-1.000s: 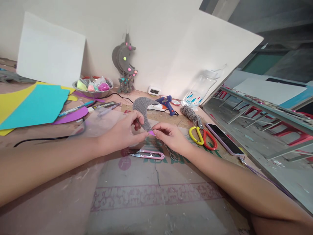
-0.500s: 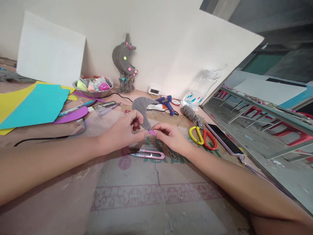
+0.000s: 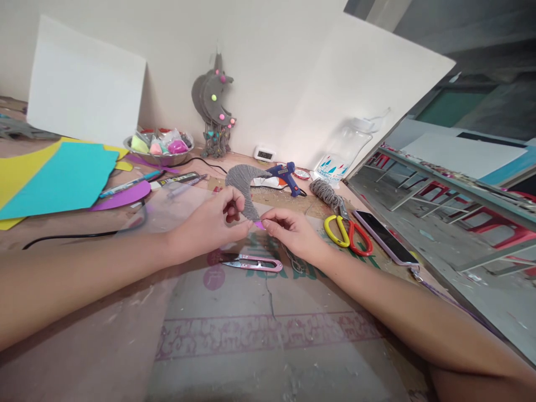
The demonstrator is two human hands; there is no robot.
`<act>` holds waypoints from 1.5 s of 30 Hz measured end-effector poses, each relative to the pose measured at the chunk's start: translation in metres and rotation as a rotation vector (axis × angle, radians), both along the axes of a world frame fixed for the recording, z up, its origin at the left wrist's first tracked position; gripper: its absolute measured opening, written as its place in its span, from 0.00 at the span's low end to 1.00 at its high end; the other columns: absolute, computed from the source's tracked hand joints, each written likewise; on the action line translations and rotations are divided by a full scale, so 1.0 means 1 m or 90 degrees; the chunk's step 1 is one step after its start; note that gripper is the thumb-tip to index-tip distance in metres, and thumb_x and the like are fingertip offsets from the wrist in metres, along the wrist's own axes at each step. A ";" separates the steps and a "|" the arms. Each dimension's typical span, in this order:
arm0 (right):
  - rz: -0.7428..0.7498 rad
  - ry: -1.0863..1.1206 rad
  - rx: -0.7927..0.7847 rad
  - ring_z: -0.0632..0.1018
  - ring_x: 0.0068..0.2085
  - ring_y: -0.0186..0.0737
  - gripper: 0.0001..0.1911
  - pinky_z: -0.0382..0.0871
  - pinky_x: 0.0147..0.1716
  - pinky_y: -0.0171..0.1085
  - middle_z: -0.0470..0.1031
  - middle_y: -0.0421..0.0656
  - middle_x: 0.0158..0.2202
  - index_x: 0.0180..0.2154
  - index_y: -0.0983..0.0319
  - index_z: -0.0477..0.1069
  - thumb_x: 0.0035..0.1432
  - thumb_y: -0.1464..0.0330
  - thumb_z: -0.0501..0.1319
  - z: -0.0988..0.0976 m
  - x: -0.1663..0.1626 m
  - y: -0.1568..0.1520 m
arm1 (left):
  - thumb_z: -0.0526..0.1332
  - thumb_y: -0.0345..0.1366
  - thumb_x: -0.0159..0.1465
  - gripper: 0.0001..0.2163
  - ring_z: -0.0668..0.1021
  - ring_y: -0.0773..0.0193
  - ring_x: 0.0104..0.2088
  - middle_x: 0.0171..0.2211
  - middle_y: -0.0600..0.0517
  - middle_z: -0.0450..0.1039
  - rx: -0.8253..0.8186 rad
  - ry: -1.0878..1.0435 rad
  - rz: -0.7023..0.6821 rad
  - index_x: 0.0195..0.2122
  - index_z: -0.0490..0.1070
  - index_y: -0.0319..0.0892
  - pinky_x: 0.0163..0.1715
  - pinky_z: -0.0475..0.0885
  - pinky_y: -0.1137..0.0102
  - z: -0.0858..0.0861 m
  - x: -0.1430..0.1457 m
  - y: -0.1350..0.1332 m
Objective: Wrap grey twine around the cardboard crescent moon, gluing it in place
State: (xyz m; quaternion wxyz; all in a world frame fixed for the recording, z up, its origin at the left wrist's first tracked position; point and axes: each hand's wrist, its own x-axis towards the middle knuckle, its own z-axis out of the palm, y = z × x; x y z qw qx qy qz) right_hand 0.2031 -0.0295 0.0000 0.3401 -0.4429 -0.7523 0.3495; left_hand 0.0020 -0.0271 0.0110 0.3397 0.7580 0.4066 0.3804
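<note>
My left hand (image 3: 211,226) pinches the lower part of a crescent shape wrapped in grey yarn (image 3: 244,187), holding it upright above the table. Its purple tip (image 3: 260,225) shows bare between my two hands. My right hand (image 3: 291,231) is closed in a pinch at that tip; a thin grey strand seems to run from it, but I cannot make it out clearly. Pink thread snips (image 3: 255,262) lie on the table just below both hands.
A blue glue gun (image 3: 287,176), a bundle of grey yarn (image 3: 324,192), yellow and red scissors (image 3: 347,234) and a phone (image 3: 385,237) lie to the right. Coloured foam sheets (image 3: 54,178), a pen and a bowl of pom-poms (image 3: 161,148) sit left. Finished crescents (image 3: 213,103) lean on the wall.
Both hands stay at the crescent's tip; the left hand and crescent have shifted very slightly. Nothing was picked up or let go.
</note>
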 end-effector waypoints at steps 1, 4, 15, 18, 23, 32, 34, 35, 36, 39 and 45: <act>-0.009 0.000 0.002 0.65 0.26 0.30 0.10 0.59 0.26 0.31 0.66 0.38 0.25 0.30 0.63 0.70 0.56 0.62 0.58 0.000 0.000 0.000 | 0.59 0.30 0.52 0.10 0.63 0.71 0.23 0.23 0.60 0.56 0.003 0.002 0.001 0.30 0.56 0.44 0.23 0.60 0.75 0.000 0.000 0.000; -0.028 -0.001 0.002 0.64 0.25 0.29 0.10 0.59 0.26 0.31 0.66 0.37 0.24 0.30 0.64 0.70 0.56 0.63 0.58 0.001 -0.001 0.000 | 0.59 0.30 0.52 0.10 0.63 0.71 0.24 0.23 0.60 0.56 0.010 0.006 0.003 0.30 0.56 0.44 0.23 0.60 0.75 0.000 0.000 0.000; -0.021 -0.013 0.005 0.64 0.25 0.30 0.09 0.58 0.25 0.31 0.65 0.37 0.24 0.31 0.63 0.69 0.56 0.64 0.57 -0.002 0.000 0.001 | 0.58 0.32 0.55 0.07 0.65 0.69 0.26 0.26 0.57 0.58 0.040 0.014 -0.035 0.31 0.57 0.44 0.26 0.64 0.73 0.000 -0.002 -0.002; -0.005 0.009 0.001 0.65 0.26 0.30 0.09 0.60 0.26 0.31 0.66 0.38 0.26 0.37 0.62 0.69 0.57 0.64 0.57 -0.003 0.000 0.001 | 0.56 0.33 0.58 0.05 0.67 0.68 0.29 0.29 0.56 0.60 0.056 0.003 -0.067 0.32 0.58 0.44 0.29 0.65 0.73 -0.001 -0.004 -0.001; -0.047 0.113 0.063 0.65 0.27 0.30 0.14 0.61 0.27 0.32 0.67 0.41 0.35 0.45 0.60 0.63 0.59 0.62 0.56 -0.002 0.003 0.003 | 0.50 0.40 0.65 0.07 0.67 0.67 0.30 0.29 0.55 0.61 0.067 -0.012 -0.021 0.31 0.58 0.44 0.30 0.64 0.72 -0.004 -0.006 0.003; -0.026 -0.049 0.004 0.69 0.28 0.32 0.12 0.62 0.29 0.32 0.71 0.40 0.26 0.31 0.64 0.74 0.56 0.62 0.59 0.003 -0.001 -0.002 | 0.44 0.38 0.68 0.10 0.68 0.66 0.33 0.29 0.54 0.62 0.098 -0.011 -0.029 0.34 0.61 0.44 0.36 0.65 0.71 -0.010 -0.008 0.010; -0.041 -0.040 0.007 0.69 0.27 0.32 0.11 0.63 0.28 0.32 0.72 0.40 0.26 0.31 0.64 0.73 0.56 0.62 0.60 0.002 -0.002 -0.002 | 0.45 0.38 0.68 0.10 0.69 0.66 0.33 0.29 0.54 0.63 0.084 -0.006 -0.026 0.39 0.63 0.44 0.35 0.66 0.71 -0.012 -0.008 0.011; -0.050 -0.037 0.013 0.69 0.27 0.32 0.11 0.63 0.27 0.32 0.71 0.39 0.25 0.32 0.64 0.73 0.56 0.61 0.59 0.002 -0.002 -0.002 | 0.45 0.38 0.67 0.10 0.70 0.65 0.33 0.30 0.54 0.64 0.077 -0.010 -0.022 0.43 0.63 0.44 0.35 0.66 0.71 -0.012 -0.008 0.011; -0.058 -0.038 0.027 0.69 0.26 0.32 0.11 0.63 0.27 0.32 0.71 0.39 0.25 0.32 0.63 0.73 0.56 0.61 0.59 0.001 -0.002 -0.002 | 0.46 0.38 0.67 0.12 0.70 0.65 0.34 0.30 0.54 0.65 0.072 -0.016 -0.019 0.48 0.61 0.45 0.35 0.66 0.70 -0.013 -0.008 0.011; -0.082 -0.078 0.127 0.70 0.27 0.33 0.10 0.63 0.28 0.34 0.72 0.41 0.26 0.32 0.63 0.72 0.58 0.63 0.57 -0.001 0.001 -0.002 | 0.51 0.40 0.65 0.23 0.73 0.64 0.33 0.31 0.54 0.69 0.043 -0.031 -0.003 0.61 0.50 0.47 0.36 0.68 0.69 -0.014 -0.007 0.012; 0.020 -0.306 0.451 0.69 0.33 0.38 0.09 0.60 0.36 0.38 0.72 0.44 0.29 0.33 0.62 0.70 0.62 0.68 0.53 0.001 0.005 -0.008 | 0.56 0.45 0.61 0.24 0.76 0.62 0.34 0.33 0.52 0.73 -0.084 -0.096 -0.022 0.57 0.55 0.44 0.33 0.70 0.70 -0.011 -0.004 0.016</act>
